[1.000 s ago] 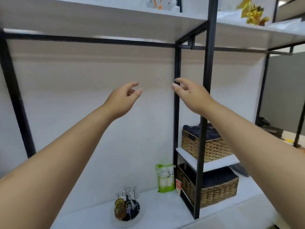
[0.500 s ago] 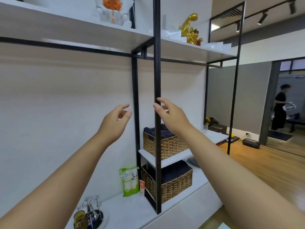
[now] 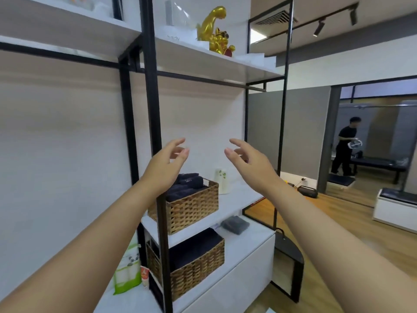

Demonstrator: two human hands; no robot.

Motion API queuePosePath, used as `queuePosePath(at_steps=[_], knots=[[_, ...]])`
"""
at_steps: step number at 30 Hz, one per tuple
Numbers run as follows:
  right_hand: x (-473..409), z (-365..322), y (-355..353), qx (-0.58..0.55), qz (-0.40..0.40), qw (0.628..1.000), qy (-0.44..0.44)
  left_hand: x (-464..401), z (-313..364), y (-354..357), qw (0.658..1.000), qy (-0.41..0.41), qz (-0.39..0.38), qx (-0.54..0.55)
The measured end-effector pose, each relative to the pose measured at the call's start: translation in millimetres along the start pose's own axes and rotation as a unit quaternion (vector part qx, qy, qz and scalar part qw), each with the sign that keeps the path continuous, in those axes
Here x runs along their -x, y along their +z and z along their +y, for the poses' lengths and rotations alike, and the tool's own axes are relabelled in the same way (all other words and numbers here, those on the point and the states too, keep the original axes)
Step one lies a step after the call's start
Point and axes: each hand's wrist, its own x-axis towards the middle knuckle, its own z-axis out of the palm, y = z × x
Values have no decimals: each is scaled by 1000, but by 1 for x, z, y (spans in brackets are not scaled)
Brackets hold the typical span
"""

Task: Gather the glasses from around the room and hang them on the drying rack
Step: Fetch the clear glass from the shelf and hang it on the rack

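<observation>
My left hand (image 3: 165,164) and my right hand (image 3: 250,163) are raised in front of a black-framed shelving unit (image 3: 150,109), fingers loosely spread, holding nothing. They float apart in the air and touch nothing. A clear glass object (image 3: 178,15) stands on the top shelf beside a gold figurine (image 3: 214,30); blur hides its exact shape. The drying rack is out of view.
Two wicker baskets (image 3: 191,206) (image 3: 194,267) with dark towels sit on the lower shelves. A green packet (image 3: 126,272) leans at the bottom left. A white bottle (image 3: 222,180) stands behind. A person (image 3: 345,145) stands in the far room on the right, past wooden floor (image 3: 338,222).
The view has swung right, so the drying rack with a glass on the low counter has left the frame. Both hands have dropped lower and stayed empty.
</observation>
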Motion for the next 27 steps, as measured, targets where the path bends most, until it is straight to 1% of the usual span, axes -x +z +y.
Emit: queuePosePath(at_steps=[5, 13, 18, 23, 27], knots=[[-12, 65, -39, 7, 7, 1000, 20, -33, 3, 81, 999, 2, -16, 31], [-41, 171, -82, 28, 46, 997, 51, -94, -3, 197, 998, 32, -55, 30], [-74, 236, -94, 47, 67, 995, 62, -144, -39, 266, 996, 28, -82, 28], [-121, 302, -99, 68, 74, 991, 92, -211, -88, 335, 993, 22, -110, 33], [-166, 349, -105, 70, 77, 989, 103, -270, -117, 379, 992, 20, -116, 37]])
